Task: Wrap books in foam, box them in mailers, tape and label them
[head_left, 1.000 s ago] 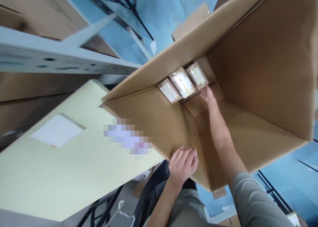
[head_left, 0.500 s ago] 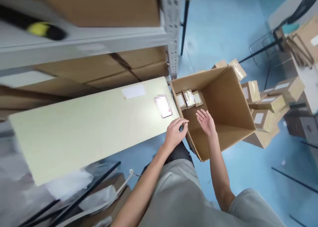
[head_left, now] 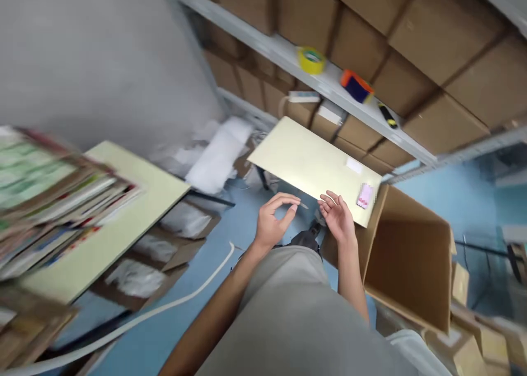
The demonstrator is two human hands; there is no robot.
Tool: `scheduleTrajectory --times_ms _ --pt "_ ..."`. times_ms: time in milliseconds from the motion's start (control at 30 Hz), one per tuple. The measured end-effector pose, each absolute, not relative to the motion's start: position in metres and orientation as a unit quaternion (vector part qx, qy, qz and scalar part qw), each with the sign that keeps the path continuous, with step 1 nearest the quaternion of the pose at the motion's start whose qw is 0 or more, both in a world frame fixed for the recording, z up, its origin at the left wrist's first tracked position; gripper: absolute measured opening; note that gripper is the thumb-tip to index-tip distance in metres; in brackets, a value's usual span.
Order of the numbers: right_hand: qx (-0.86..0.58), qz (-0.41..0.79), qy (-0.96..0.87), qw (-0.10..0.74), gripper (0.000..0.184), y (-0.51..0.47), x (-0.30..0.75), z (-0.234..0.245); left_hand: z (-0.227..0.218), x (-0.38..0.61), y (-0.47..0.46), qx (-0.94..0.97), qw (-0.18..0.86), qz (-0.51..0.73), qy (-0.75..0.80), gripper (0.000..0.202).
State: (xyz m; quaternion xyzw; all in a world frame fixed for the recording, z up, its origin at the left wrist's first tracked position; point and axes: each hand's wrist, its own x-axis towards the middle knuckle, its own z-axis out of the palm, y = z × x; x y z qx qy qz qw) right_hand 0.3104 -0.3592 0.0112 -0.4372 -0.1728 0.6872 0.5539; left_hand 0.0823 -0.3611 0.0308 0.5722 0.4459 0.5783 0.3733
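Both my hands hover in front of me over the blue floor, close together. My left hand has loosely curled, spread fingers and holds nothing. My right hand is open, fingers stretched, near the front edge of a pale yellow table and just left of a large open cardboard box. A small pink-and-white item lies on the table by the box.
A metal shelf of cardboard boxes carries a yellow tape roll, an orange-and-blue object and a power strip. At left, a second pale table bears stacked booklets. Plastic-wrapped bundles and a white cable lie on the floor.
My right hand came out of the big box and both hands drew back. My view swung left, away from the box's inside, toward the shelf and the left table.
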Motion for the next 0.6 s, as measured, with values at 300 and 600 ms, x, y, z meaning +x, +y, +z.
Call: scheduleTrajectory --times_ms 300,600 --pt "-0.372 0.812 -0.332 0.303 0.03 -0.309 0.098 0.029 0.029 -0.102 -0.422 0.301 0.221 0.736 0.565 0.017" --pt "-0.33 0.845 -0.397 0.138 0.04 -0.29 -0.094 0.011 0.006 -0.239 -0.476 0.117 0.118 0.753 0.637 0.016"
